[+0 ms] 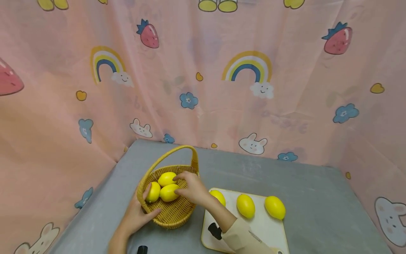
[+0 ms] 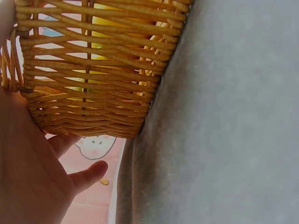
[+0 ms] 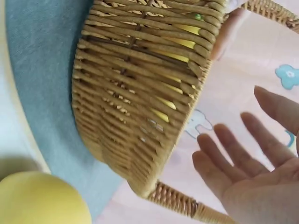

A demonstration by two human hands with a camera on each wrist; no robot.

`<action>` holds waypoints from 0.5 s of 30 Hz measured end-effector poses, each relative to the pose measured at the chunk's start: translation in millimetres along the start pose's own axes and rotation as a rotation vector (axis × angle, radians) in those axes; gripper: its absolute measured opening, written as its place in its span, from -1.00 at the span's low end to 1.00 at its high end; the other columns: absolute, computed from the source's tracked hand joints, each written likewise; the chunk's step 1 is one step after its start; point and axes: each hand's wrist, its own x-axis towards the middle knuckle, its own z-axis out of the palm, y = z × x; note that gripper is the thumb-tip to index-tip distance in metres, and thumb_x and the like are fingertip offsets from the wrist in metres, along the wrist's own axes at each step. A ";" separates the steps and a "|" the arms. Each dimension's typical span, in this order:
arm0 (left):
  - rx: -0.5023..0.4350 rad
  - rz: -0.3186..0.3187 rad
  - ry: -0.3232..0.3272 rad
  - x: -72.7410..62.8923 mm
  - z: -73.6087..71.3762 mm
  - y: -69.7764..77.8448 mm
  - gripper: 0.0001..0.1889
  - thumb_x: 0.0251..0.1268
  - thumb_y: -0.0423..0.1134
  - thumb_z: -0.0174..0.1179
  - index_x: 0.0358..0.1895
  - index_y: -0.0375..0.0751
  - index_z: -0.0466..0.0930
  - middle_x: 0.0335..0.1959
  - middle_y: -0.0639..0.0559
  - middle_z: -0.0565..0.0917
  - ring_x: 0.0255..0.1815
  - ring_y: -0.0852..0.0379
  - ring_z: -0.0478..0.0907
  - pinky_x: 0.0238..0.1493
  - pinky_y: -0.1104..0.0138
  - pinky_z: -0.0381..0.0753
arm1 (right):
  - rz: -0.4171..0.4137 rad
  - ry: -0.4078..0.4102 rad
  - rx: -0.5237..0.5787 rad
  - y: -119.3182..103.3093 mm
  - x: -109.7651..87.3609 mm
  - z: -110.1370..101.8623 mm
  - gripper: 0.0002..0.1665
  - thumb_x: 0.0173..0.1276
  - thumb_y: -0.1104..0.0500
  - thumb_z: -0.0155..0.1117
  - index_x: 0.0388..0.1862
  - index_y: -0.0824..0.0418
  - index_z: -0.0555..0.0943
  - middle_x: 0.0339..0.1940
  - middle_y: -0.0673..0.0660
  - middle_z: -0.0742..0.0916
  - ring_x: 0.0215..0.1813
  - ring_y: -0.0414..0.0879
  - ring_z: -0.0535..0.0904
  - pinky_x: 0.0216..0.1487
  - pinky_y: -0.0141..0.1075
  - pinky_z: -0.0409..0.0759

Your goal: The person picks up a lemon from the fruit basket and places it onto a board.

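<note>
A wicker basket [image 1: 172, 224] with a tall handle stands on the table with three lemons [image 1: 169, 193] in it. My left hand [image 1: 134, 213] grips the basket's near-left rim, thumb and a finger reaching over it. In the left wrist view, other fingers [image 2: 88, 177] of that hand extend beside the woven wall. My right hand [image 1: 193, 188] hovers over the basket's right side, fingertips close by the lemons. The right wrist view shows its fingers [image 3: 261, 135] spread, holding nothing. Some of the lemons show only through the weave in the wrist views.
Right of the basket lies a white cutting board [image 1: 266, 236] bearing three more lemons [image 1: 245, 206], one partly behind my right forearm. A black handle [image 1: 214, 231] lies on the board, and another black object [image 1: 142, 249] is at the bottom edge. A printed pink curtain [image 1: 203, 116] surrounds the table.
</note>
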 end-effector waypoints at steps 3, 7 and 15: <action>0.010 0.013 0.008 -0.2 -0.1 0.6 -0.01 0.03 -0.20 0.54 0.49 -0.47 0.17 0.57 -0.42 -0.11 0.50 -0.40 -0.02 0.42 -0.10 0.05 | -0.007 -0.075 -0.004 -2.7 6.4 5.4 -0.65 0.25 0.35 0.42 0.03 0.34 0.69 0.08 0.19 0.70 0.22 0.12 0.55 0.21 -0.06 0.52; 0.020 0.027 0.014 -0.3 -0.4 1.8 -0.04 0.04 -0.20 0.53 0.48 -0.47 0.19 0.57 -0.39 -0.08 0.50 -0.37 0.01 0.43 0.02 0.04 | -0.012 -0.155 -0.028 -3.4 14.4 13.8 -0.62 0.23 0.36 0.45 0.06 0.31 0.69 0.07 0.13 0.71 0.22 0.04 0.55 0.23 -0.15 0.49; 0.002 0.022 0.007 0.0 -1.0 1.6 -0.03 0.04 -0.22 0.53 0.47 -0.49 0.18 0.57 -0.43 -0.11 0.50 -0.42 -0.03 0.32 -0.32 0.07 | -0.047 -0.262 -0.162 -0.5 24.6 27.4 -0.53 0.19 0.31 0.51 0.11 0.22 0.68 0.13 0.05 0.69 0.20 -0.12 0.52 0.22 -0.26 0.47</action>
